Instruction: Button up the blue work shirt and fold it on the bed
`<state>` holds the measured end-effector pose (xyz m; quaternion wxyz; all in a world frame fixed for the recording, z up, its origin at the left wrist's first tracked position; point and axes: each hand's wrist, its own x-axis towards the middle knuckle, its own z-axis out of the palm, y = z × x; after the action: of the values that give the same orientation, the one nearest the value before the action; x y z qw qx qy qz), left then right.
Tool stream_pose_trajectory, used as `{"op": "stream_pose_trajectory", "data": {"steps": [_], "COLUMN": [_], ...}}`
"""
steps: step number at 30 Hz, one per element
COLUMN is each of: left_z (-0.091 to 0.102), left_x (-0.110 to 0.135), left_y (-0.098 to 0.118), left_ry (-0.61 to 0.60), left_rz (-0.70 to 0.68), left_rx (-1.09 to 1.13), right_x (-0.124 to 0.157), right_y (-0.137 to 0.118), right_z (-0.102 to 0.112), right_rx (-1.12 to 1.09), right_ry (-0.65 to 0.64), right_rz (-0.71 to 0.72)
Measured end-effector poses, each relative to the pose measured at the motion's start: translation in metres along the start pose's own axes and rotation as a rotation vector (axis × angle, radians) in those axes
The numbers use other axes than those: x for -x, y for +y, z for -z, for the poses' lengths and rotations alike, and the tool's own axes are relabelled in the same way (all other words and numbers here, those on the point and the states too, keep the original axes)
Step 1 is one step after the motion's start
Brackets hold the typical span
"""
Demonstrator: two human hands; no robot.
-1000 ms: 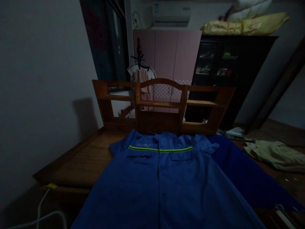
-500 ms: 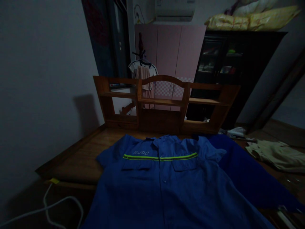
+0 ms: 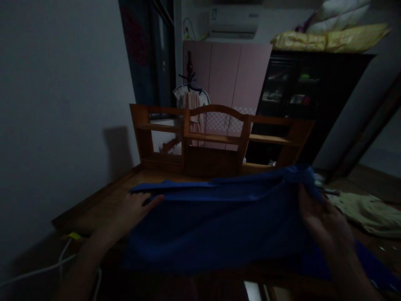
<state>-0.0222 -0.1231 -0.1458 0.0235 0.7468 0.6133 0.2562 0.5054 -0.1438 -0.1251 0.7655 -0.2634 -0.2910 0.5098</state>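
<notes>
A blue work shirt [image 3: 219,221] lies across the wooden bed platform [image 3: 106,200], its lower half folded up over the chest so the yellow stripe is hidden. My left hand [image 3: 134,209] rests on the shirt's left edge near the fold, fingers closed on the cloth. My right hand [image 3: 319,217] grips the bunched blue fabric at the right end of the fold, fingers curled around it.
A wooden headboard with shelves [image 3: 219,142] stands behind the shirt. A khaki garment [image 3: 366,211] lies at the right. A white cable [image 3: 40,269] runs along the floor at the left. Behind are a pink wardrobe [image 3: 225,75] and a dark cabinet [image 3: 300,92].
Both hands have come into view and taken the shirt. Its lower part has been folded up toward the collar, covering the stripe and pockets.
</notes>
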Motion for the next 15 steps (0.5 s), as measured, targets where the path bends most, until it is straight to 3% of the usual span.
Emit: {"op": "stream_pose_trajectory", "data": {"steps": [3, 6, 10, 15], "left_z": [0.002, -0.005, -0.015, -0.015], "left_x": [-0.047, -0.077, -0.107, -0.146], "left_y": [-0.025, -0.054, -0.076, -0.076], "left_ry": [-0.082, -0.119, -0.139, -0.117], "left_rz": [0.011, 0.020, 0.006, 0.109], "left_rx": [0.007, 0.073, 0.050, 0.037], "right_x": [-0.042, -0.080, -0.114, -0.139], "right_y": [0.023, 0.057, 0.097, 0.118], "right_z": [-0.014, -0.011, 0.009, 0.014], "right_rx": [-0.147, -0.160, 0.233, 0.520], "right_ry": [-0.097, -0.090, -0.009, -0.023], "right_rz": [-0.095, -0.242, -0.368, -0.246]}}
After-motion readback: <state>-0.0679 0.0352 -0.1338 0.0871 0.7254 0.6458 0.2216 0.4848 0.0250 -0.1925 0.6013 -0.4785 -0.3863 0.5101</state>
